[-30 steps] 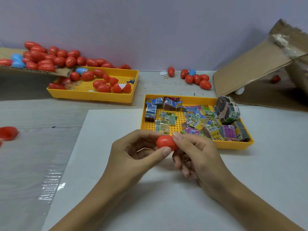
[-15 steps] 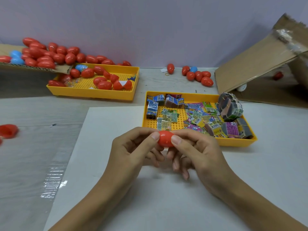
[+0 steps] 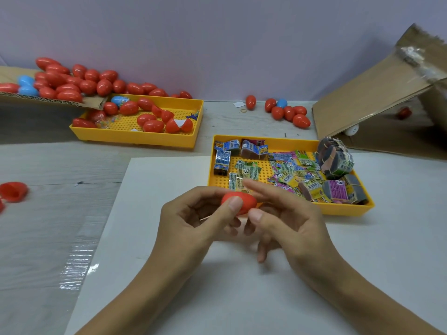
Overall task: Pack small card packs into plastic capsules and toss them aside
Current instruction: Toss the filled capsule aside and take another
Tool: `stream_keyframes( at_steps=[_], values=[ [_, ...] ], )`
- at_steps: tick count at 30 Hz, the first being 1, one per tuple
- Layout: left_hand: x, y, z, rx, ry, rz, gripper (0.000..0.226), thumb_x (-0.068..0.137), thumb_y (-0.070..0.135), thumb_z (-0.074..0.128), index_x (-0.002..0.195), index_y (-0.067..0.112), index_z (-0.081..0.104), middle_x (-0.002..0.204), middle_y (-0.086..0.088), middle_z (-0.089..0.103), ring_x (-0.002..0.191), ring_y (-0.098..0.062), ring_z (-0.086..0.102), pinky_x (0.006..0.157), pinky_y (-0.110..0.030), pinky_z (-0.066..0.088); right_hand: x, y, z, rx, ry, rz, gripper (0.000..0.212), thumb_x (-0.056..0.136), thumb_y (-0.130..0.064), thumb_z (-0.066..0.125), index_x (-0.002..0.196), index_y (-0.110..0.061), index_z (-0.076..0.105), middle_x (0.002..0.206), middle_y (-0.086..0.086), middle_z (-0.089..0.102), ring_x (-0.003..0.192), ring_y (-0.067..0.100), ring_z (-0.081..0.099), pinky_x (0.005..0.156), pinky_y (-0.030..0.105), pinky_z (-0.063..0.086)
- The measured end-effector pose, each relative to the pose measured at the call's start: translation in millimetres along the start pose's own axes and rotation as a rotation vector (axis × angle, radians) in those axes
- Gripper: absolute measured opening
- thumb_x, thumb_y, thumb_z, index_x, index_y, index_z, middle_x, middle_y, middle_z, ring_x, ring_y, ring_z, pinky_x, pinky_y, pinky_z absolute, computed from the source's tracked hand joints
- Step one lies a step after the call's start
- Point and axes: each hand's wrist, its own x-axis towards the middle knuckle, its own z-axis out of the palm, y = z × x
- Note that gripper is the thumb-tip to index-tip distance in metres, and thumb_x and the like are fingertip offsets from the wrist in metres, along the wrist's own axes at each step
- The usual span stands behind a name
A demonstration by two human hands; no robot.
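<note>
Red capsule point(image 3: 239, 203), closed and egg-shaped, is held above the white sheet point(image 3: 150, 238) at centre, just in front of the near wall of the right yellow tray point(image 3: 343, 210). Left hand point(image 3: 193, 221) grips it: thumb tip pressed on the near face of the shell, fingers curled behind it. Right hand point(image 3: 287, 216) is loosened beside it: index finger stretched out and blurred across the capsule's top, thumb tip touching the lower right edge of the shell, other fingers hanging loosely curled below; it has hold of nothing that I can make out. Card packs point(image 3: 285, 172), small and brightly printed, lie scattered in the right yellow tray, with banded bundles point(image 3: 335, 160) stacked at its far right corner and a few blue packs point(image 3: 222, 159) at its far left. Left yellow tray point(image 3: 135, 137) sits further back on the table point(image 3: 48, 160); it contains several red capsules, some in separate halves, and one blue capsule point(image 3: 119, 100). A cardboard flap point(image 3: 48, 100) heaped with red capsules point(image 3: 72, 81) and two blue ones overhangs that tray's left end. Small group of capsules point(image 3: 287, 113), mostly red with one blue, lies at the table's back edge near the wall. Open red capsule half point(image 3: 13, 192) lies at far left. Tilted cardboard box point(image 3: 377, 97) stands at right rear.
</note>
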Motion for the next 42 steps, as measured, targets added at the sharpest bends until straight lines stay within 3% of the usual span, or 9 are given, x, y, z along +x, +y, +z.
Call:
stream_keyframes(
  at_steps=[6, 13, 20, 24, 27, 30, 33, 37, 42],
  values=[
    [0.1, -5.0, -2.2, -0.009, -0.025, 0.066, 0.034, 0.068, 0.015, 0.086, 0.1, 0.021, 0.075, 0.095, -0.003, 0.077, 0.086, -0.018, 0.075, 0.074, -0.019, 0.057, 2.3, -2.6, 0.8, -0.041, 0.117, 0.009, 0.014, 0.087, -0.034, 0.068, 0.09, -0.022, 0.075, 0.067, 0.004, 0.067, 0.054, 0.018, 0.063, 0.037, 0.029, 0.048],
    [0.7, -6.9, -1.1, -0.043, -0.049, 0.101, 0.043, 0.07, 0.01, 0.084, 0.109, 0.017, 0.07, 0.103, -0.003, 0.075, 0.094, -0.02, 0.074, 0.08, -0.023, 0.058, 1.5, -3.2, 0.3, -0.039, 0.119, -0.056, 0.021, 0.084, -0.015, 0.07, 0.105, -0.016, 0.074, 0.087, 0.007, 0.075, 0.071, 0.022, 0.072, 0.043, 0.034, 0.055],
    [0.6, -4.9, -1.2, -0.02, -0.07, 0.14, 0.037, 0.07, 0.021, 0.082, 0.106, 0.022, 0.074, 0.103, -0.004, 0.075, 0.098, -0.022, 0.073, 0.082, -0.026, 0.058, 1.3, 1.4, -1.7, -0.078, 0.091, -0.114, 0.025, 0.083, -0.012, 0.073, 0.107, -0.018, 0.074, 0.093, 0.006, 0.074, 0.076, 0.024, 0.071, 0.047, 0.033, 0.056],
    [-2.5, -7.1, -0.6, 0.035, -0.011, 0.25, 0.036, 0.076, 0.018, 0.08, 0.111, 0.017, 0.07, 0.109, -0.01, 0.071, 0.105, -0.031, 0.069, 0.084, -0.03, 0.058, 3.9, -1.5, -10.4, -0.473, 0.156, -0.443, 0.04, 0.083, -0.036, 0.075, 0.115, -0.016, 0.066, 0.098, 0.001, 0.067, 0.083, 0.02, 0.066, 0.057, 0.032, 0.056],
    [-2.7, -8.0, -1.4, 0.045, 0.064, 0.314, 0.036, 0.078, 0.014, 0.077, 0.112, 0.013, 0.066, 0.109, -0.01, 0.068, 0.107, -0.031, 0.069, 0.084, -0.028, 0.058, 11.4, -1.6, -19.1, -0.874, 0.21, -0.566, 0.055, 0.081, -0.052, 0.071, 0.119, -0.013, 0.065, 0.114, 0.001, 0.065, 0.109, 0.017, 0.059, 0.089, 0.036, 0.05],
    [-1.4, -7.8, -0.2, 0.031, 0.137, 0.329, 0.033, 0.076, 0.016, 0.076, 0.108, 0.019, 0.067, 0.107, -0.004, 0.068, 0.104, -0.027, 0.07, 0.082, -0.026, 0.058, 15.0, 3.3, -14.4, -1.221, 0.122, -0.405, 0.07, 0.079, -0.067, 0.059, 0.129, -0.018, 0.064, 0.141, 0.002, 0.054, 0.139, 0.025, 0.038, 0.11, 0.049, 0.035],
    [-1.1, -8.0, 3.7, 0.02, 0.154, 0.328, 0.032, 0.075, 0.016, 0.076, 0.105, 0.022, 0.066, 0.104, 0.001, 0.069, 0.102, -0.026, 0.07, 0.081, -0.025, 0.057, 12.9, 10.3, -7.0, -1.47, 0.015, -0.232, 0.07, 0.084, -0.075, 0.04, 0.135, -0.031, 0.057, 0.154, 0.0, 0.042, 0.15, 0.026, 0.019, 0.116, 0.052, 0.022],
    [-1.3, -8.9, 3.5, 0.0, 0.116, 0.319, 0.032, 0.074, 0.015, 0.075, 0.104, 0.021, 0.064, 0.105, -0.002, 0.067, 0.104, -0.029, 0.069, 0.083, -0.026, 0.057, 15.3, 9.9, -1.5, -1.448, 0.052, -0.136, 0.055, 0.086, -0.067, 0.035, 0.123, -0.036, 0.063, 0.148, -0.005, 0.049, 0.146, 0.025, 0.028, 0.111, 0.048, 0.026],
    [-1.3, -8.9, 3.7, -0.018, 0.091, 0.301, 0.033, 0.073, 0.013, 0.075, 0.102, 0.02, 0.061, 0.109, -0.004, 0.069, 0.106, -0.027, 0.069, 0.083, -0.025, 0.056, 16.7, 8.0, -3.2, -1.263, 0.116, -0.211, 0.02, 0.081, -0.041, 0.068, 0.097, -0.029, 0.074, 0.118, -0.017, 0.068, 0.13, 0.015, 0.05, 0.102, 0.038, 0.03]
  ],
)
